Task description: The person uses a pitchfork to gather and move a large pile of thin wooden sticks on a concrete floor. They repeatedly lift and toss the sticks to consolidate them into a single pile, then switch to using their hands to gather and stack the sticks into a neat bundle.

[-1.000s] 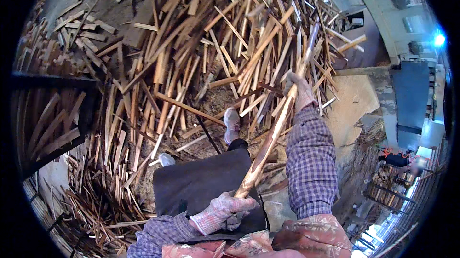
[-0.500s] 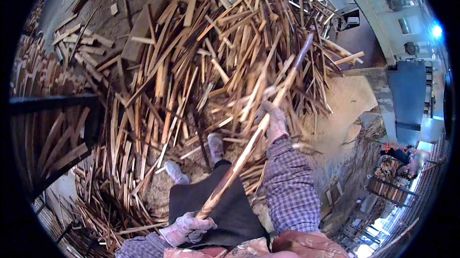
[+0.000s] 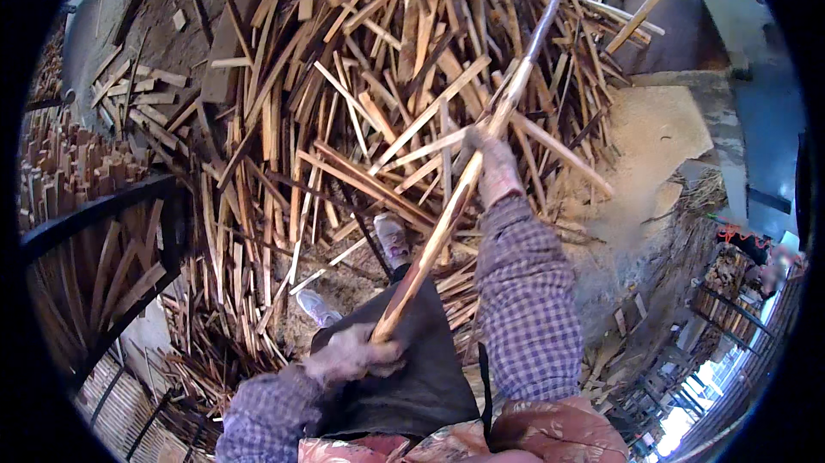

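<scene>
A long wooden pole (image 3: 436,239) runs slantwise from my lap up to the far right, its bark partly stripped and its far end dark and shiny. My left hand (image 3: 357,355), gloved and slightly blurred, is closed round the near end, over a dark apron (image 3: 404,377). Farther up, my right hand (image 3: 497,162) grips the pole near its middle, the arm stretched forward. Beyond, the pole's far part lies over a big heap of loose wood strips (image 3: 421,59). Several strips cross close to my right hand.
A black metal frame rack (image 3: 94,214) holding upright wood pieces stands at left. My shoes (image 3: 394,238) are among strips and sawdust. Pale sawdust (image 3: 662,128) covers ground at right. Farther right, another person (image 3: 778,269) is near stacked wood (image 3: 726,287).
The pole's far end has moved farther out, with my right hand reaching forward and my left hand rising slightly. Strips near the right hand have shifted. The view has also moved.
</scene>
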`<state>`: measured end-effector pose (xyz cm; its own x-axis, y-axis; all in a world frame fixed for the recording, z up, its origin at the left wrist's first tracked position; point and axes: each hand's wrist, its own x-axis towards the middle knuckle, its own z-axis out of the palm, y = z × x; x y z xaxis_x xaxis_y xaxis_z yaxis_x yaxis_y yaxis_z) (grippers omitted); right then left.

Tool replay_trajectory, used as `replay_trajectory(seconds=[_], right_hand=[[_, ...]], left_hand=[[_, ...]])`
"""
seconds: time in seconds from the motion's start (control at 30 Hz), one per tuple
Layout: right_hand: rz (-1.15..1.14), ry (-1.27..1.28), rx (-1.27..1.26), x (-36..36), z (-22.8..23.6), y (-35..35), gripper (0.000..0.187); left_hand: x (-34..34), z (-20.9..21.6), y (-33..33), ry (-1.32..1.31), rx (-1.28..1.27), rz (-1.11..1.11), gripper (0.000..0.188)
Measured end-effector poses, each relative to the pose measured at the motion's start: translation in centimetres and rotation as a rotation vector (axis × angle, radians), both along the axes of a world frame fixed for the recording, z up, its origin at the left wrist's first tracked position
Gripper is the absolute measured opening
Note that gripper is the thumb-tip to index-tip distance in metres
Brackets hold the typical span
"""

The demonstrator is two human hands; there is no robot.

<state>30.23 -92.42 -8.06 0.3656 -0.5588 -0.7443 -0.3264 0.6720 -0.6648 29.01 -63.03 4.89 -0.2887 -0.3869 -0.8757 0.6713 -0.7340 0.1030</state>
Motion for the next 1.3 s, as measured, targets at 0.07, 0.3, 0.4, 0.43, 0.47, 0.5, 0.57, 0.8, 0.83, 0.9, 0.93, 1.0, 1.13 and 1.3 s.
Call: replay_trajectory(seconds=[0.07,0.3,0.4,0.43,0.47,0.5,0.57,0.8,0.83,0.9,0.93,1.0,1.13,1.3], right_hand=[[0.041,-0.068,0.008,-0.5,-0.1,1.0,0.018],[0.074,-0.005,-0.112,-5.0,1.7,7.1,0.017],[0.102,-0.053,-0.231,-5.4,5.7,13.0,0.021],[0.031,-0.037,-0.184,-5.5,5.5,14.2,0.022],[0.073,-0.096,-0.222,-6.3,5.9,15.1,0.020],[0.023,-0.080,-0.219,-6.2,7.0,17.2,0.021],[-0.001,-0.161,-0.130,-8.2,7.3,21.0,0.021],[-0.094,-0.039,0.021,-8.7,11.5,28.7,0.018],[-0.086,-0.045,0.072,-8.1,10.7,27.6,0.018],[-0.111,-0.042,0.041,-6.6,8.8,24.6,0.018],[-0.134,-0.017,-0.011,-6.1,7.7,23.2,0.018],[-0.145,0.004,0.129,-6.2,6.8,18.5,0.027],[-0.022,0.067,-0.079,-5.3,2.5,12.7,0.031],[-0.078,-0.120,-0.005,-3.5,-0.8,4.5,0.024]], left_hand=[[-2.4,-3.2,0.9,0.100,-0.128,0.345,0.031],[-8.3,-0.3,8.2,0.062,-0.179,0.304,0.023],[-9.1,1.7,14.5,0.181,-0.335,0.470,0.023],[-7.7,4.2,15.8,0.076,-0.260,0.349,0.025],[-8.0,4.1,17.5,0.107,-0.294,0.355,0.026],[-8.6,3.8,19.9,0.133,-0.319,0.366,0.027],[-9.1,4.0,24.5,0.175,-0.290,0.323,0.030],[-8.9,7.1,30.3,0.197,0.018,0.228,0.041],[-8.0,6.6,28.9,0.180,0.027,0.231,0.040],[-6.7,4.8,26.1,0.177,0.047,0.248,0.040],[-6.6,4.5,24.3,0.142,0.060,0.312,0.037],[-5.3,3.4,18.9,0.144,0.028,0.136,0.030],[-6.2,2.0,14.5,0.161,0.112,0.275,0.026],[-5.6,3.8,11.9,0.056,0.211,0.098,0.022]])
